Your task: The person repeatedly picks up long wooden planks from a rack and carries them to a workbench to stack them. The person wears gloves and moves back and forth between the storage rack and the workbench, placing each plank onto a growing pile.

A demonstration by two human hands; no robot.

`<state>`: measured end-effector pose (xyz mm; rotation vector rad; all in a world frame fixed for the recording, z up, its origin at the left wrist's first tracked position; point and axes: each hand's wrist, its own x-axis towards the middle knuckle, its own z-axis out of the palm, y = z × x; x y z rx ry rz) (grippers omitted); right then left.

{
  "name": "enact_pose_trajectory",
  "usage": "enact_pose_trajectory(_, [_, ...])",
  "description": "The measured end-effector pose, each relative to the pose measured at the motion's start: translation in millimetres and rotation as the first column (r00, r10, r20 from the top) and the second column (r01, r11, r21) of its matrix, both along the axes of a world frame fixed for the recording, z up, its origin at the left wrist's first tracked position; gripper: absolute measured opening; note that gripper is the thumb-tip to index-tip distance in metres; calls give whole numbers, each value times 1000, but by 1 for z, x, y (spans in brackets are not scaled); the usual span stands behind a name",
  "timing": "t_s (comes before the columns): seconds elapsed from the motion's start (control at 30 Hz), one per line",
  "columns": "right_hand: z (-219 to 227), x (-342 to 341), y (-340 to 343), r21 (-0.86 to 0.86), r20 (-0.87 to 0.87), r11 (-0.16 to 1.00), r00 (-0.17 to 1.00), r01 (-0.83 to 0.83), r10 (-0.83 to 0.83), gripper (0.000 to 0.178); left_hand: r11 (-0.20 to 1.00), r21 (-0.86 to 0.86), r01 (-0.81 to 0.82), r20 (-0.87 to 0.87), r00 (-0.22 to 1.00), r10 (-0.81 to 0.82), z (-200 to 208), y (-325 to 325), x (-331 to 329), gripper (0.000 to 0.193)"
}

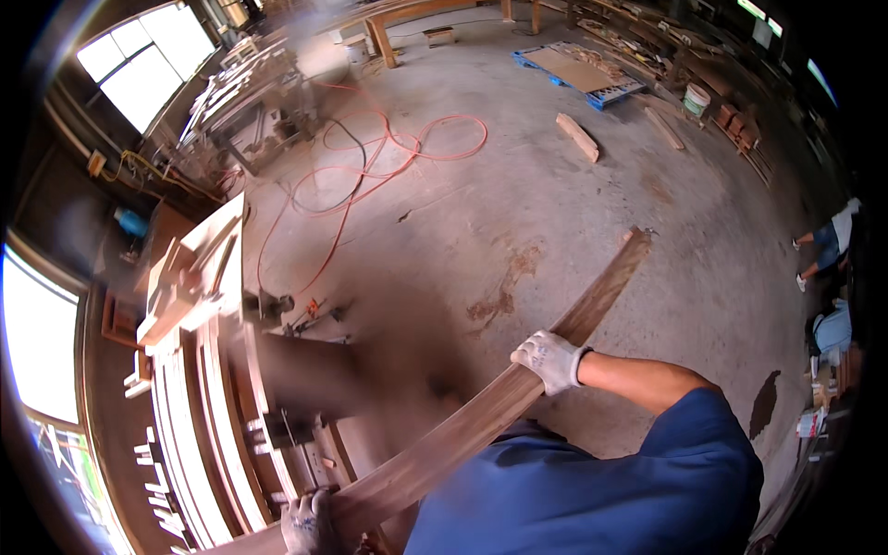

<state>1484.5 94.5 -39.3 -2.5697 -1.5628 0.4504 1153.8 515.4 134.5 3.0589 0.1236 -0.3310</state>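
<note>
A long brown wooden plank [455,439] runs slantwise in front of me, from the lower left to its far end over the floor on the right. My right hand [549,361], in a whitish work glove, is closed over the plank around its middle. Lower left, my left hand [307,523], also gloved, grips the same plank, its fingers over the edge. The plank's near end runs past that hand toward the lower rim. Close to my left hand stands a workbench or rack [248,370] with long pale boards and dark metal clamps.
A red hose [453,117] lies in loops on the concrete floor ahead. Beyond it are a loose timber piece [578,137] and a blue pallet [601,96]. A white bucket [696,100] stands far right. Another person [828,236] is at the right rim. A dark blur covers part of the centre.
</note>
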Motion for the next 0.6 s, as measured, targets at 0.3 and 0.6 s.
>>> enact_pose_trajectory(0.3, [0,89,-21,-78,-26,891,892,448,-451,72,910,13,414,-7,910,-414,-2,68,330,65])
enact_pose_trajectory(0.6, [8,168,-29,-191,-57,707,711,681,-701,80,727,-70,683,42,730,-682,-32,67,588,74])
